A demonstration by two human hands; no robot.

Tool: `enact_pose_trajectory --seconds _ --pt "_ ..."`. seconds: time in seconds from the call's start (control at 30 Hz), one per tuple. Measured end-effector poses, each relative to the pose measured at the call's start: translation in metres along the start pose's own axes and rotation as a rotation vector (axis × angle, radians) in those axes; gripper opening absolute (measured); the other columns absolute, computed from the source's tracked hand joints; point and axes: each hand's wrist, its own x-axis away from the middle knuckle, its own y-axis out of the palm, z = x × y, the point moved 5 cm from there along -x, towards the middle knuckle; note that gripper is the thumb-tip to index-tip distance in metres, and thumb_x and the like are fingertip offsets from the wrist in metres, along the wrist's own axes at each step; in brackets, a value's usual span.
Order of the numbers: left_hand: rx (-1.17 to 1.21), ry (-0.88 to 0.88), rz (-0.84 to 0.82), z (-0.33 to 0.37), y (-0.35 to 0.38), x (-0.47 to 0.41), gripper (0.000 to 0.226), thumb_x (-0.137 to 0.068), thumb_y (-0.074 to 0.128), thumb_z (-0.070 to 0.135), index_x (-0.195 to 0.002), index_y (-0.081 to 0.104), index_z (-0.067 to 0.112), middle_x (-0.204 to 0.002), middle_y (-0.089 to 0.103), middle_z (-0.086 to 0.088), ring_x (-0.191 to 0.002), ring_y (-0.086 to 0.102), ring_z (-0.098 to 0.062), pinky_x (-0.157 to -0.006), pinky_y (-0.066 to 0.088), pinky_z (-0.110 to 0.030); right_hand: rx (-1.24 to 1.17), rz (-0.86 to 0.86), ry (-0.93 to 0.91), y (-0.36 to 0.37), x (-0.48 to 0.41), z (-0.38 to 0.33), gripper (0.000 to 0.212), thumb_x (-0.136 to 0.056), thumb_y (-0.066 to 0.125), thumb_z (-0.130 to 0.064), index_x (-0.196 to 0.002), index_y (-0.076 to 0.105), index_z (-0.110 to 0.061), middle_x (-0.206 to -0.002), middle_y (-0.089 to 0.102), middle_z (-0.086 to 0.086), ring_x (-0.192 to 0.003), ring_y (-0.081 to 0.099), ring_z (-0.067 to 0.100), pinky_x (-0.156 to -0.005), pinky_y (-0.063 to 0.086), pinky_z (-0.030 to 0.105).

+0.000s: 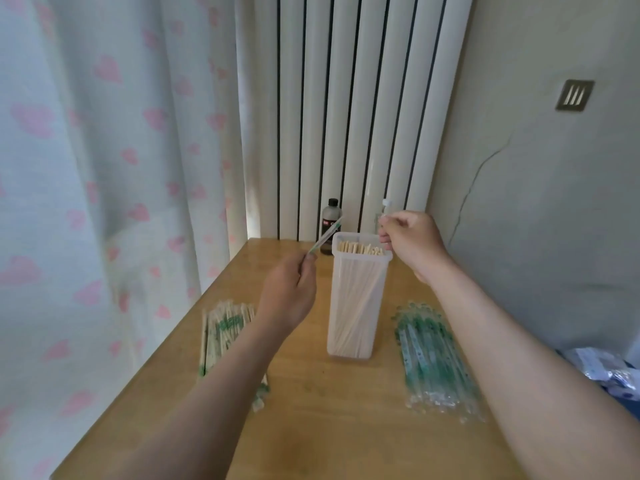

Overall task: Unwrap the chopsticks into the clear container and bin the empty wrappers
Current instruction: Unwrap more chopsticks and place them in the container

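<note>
Wooden table (311, 427): wrapped chopsticks (225, 327) piled near left, flat clear wrappers (433, 358) near right. Between them stands the clear container (360, 262), upright, filled with bare chopsticks (360, 249). Left hand (289, 292) pinches one wrapper (325, 237), tilted toward the rim; right hand (412, 244) is curled over the rim's right corner, and I cannot tell whether it holds anything.

Two bare forearms reach over a wooden table (311, 431). The left hand (289, 292) pinches a clear, green-printed wrapper (325, 235) that angles up toward a tall clear container (348, 354) of upright wooden chopsticks (360, 249). The right hand (410, 244) hovers, fingers curled, at the container's right rim. Wrapped chopsticks (223, 332) lie to its left and a pile of empty wrappers (433, 362) to its right.
</note>
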Motion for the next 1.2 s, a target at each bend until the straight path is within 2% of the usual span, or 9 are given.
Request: enact_pose_trajectory --seconds 0.13,0.33,0.5,0.63,0.8,0.9,0.97,1.07,1.2 --pt "-0.017 0.017 -0.033 0.006 0.009 0.007 0.030 -0.106 0.040 0.026 -0.099 0.065 0.011 -0.072 0.063 -0.009 -0.066 0.060 -0.030 -0.061 0.049 -0.048 0.022 -0.009 -0.029 -0.005 0.004 -0.001 0.026 -0.100 0.052 -0.012 -0.089 0.073 -0.022 -0.089 0.074 0.001 -0.088 0.072 0.018 -0.091 0.060 0.044" --pt "-0.006 -0.006 -0.098 0.019 0.028 0.017 0.031 -0.106 0.040 0.026 -0.100 0.067 0.012 -0.077 0.068 -0.012 -0.073 0.064 -0.027 -0.069 0.052 -0.047 0.036 0.000 -0.064 -0.023 0.014 0.007 0.038 -0.096 0.048 -0.004 -0.083 0.070 -0.033 -0.095 0.074 -0.005 -0.097 0.070 0.016 -0.089 0.060 0.038" --pt "0.147 -0.089 -0.280 0.035 0.069 0.032 0.028 -0.105 0.041 0.022 -0.103 0.068 0.014 -0.075 0.063 -0.004 -0.064 0.058 -0.008 -0.059 0.048 -0.026 -0.112 -0.042 -0.024 -0.044 0.032 0.023 0.025 -0.098 0.051 -0.007 -0.095 0.073 -0.018 -0.086 0.075 0.007 -0.075 0.069 0.016 -0.056 0.051 0.025" --pt "0.207 -0.251 -0.407 0.043 0.113 0.043 0.030 -0.105 0.040 0.024 -0.104 0.068 0.014 -0.080 0.056 -0.005 -0.068 0.056 -0.019 -0.056 0.048 -0.028 -0.139 -0.049 0.055 -0.061 0.041 0.058 0.020 -0.099 0.054 -0.013 -0.095 0.073 -0.018 -0.081 0.075 0.007 -0.067 0.067 0.019 -0.048 0.045 0.029" --pt "0.202 -0.472 -0.498 0.027 0.165 0.055 0.028 -0.100 0.043 0.020 -0.106 0.066 0.004 -0.082 0.055 -0.008 -0.077 0.058 -0.026 -0.062 0.058 -0.035 -0.049 0.089 0.264 -0.093 0.058 0.130 0.022 -0.099 0.049 -0.013 -0.094 0.070 -0.016 -0.082 0.074 0.008 -0.061 0.064 0.017 -0.049 0.042 0.029" --pt "0.129 -0.463 -0.448 0.009 0.189 0.046 0.027 -0.097 0.050 0.016 -0.097 0.069 -0.002 -0.076 0.063 -0.010 -0.065 0.063 -0.022 -0.067 0.061 -0.044 0.033 0.127 0.394 -0.105 0.074 0.184 0.021 -0.100 0.049 -0.015 -0.095 0.070 -0.016 -0.083 0.073 0.005 -0.061 0.063 0.016 -0.051 0.041 0.024" --pt "0.052 -0.434 -0.398 0.002 0.200 0.037 0.020 -0.095 0.058 0.019 -0.097 0.068 0.003 -0.076 0.067 -0.009 -0.060 0.066 -0.018 -0.067 0.062 -0.040 0.080 0.113 0.474 -0.108 0.084 0.219 0.018 -0.100 0.052 -0.016 -0.095 0.069 -0.017 -0.089 0.073 0.004 -0.072 0.066 0.019 -0.058 0.048 0.027" --pt "-0.073 -0.401 -0.360 -0.005 0.216 0.024 0.019 -0.092 0.063 0.023 -0.108 0.060 0.013 -0.091 0.067 -0.006 -0.082 0.068 -0.023 -0.078 0.060 -0.043 0.132 0.106 0.527 -0.106 0.097 0.257 0.016 -0.098 0.054 -0.016 -0.091 0.068 -0.019 -0.098 0.072 0.003 -0.088 0.066 0.022 -0.073 0.054 0.034" --pt "-0.202 -0.407 -0.333 -0.016 0.236 0.009 0.024 -0.092 0.066 0.029 -0.111 0.054 0.021 -0.096 0.063 -0.003 -0.084 0.065 -0.022 -0.078 0.058 -0.036 0.203 0.097 0.466 -0.102 0.097 0.267 0.014 -0.098 0.055 -0.014 -0.091 0.067 -0.018 -0.093 0.067 -0.006 -0.086 0.063 0.014 -0.068 0.047 0.028"
